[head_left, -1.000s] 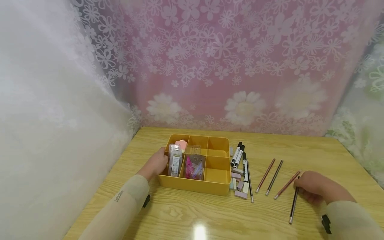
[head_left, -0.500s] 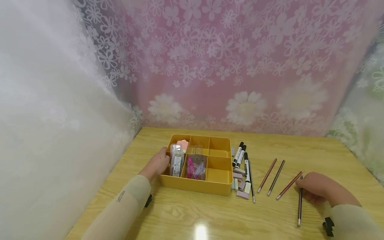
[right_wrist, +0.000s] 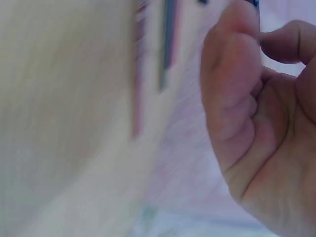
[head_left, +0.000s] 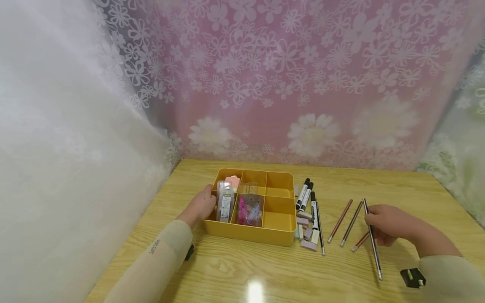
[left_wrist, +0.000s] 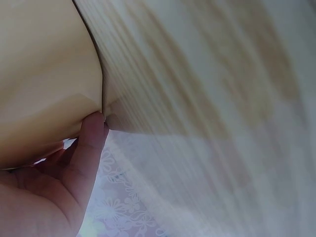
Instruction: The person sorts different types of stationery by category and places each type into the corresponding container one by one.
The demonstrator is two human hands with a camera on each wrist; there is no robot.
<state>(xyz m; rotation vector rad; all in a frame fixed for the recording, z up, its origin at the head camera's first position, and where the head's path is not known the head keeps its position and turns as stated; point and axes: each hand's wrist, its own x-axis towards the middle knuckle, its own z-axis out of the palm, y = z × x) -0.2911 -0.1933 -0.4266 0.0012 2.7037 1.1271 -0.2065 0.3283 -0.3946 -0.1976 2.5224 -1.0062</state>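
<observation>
With the left hand (head_left: pixel 200 206) I grip the left wall of a yellow compartment organizer (head_left: pixel 248 234); in the left wrist view the thumb (left_wrist: pixel 91 143) presses against that wall. My right hand (head_left: pixel 392 225) pinches a dark pencil (head_left: pixel 375 252) between thumb and fingers, its eraser end tilted down toward me. Behind it a red pencil (head_left: pixel 361 241) lies partly covered by the hand and the held pencil. Another red pencil (head_left: pixel 339 221) and a dark pencil (head_left: pixel 350 227) lie to the left. The right wrist view is blurred, showing the held pencil only at the upper edge.
Clear labelled container (head_left: pixel 225 206), pink item (head_left: pixel 233 182) and bagged pink and blue pieces (head_left: pixel 249 210) occupy organizer compartments. Beside its right wall lie several black-capped markers (head_left: pixel 314 212), erasers (head_left: pixel 308 245) and one dark pencil (head_left: pixel 320 229). A floral curtain (head_left: pixel 310 84) stands behind the table.
The right hand has lifted the dark pencil and swung it so its far end points up and left. My left hand keeps its grip on the organizer.
</observation>
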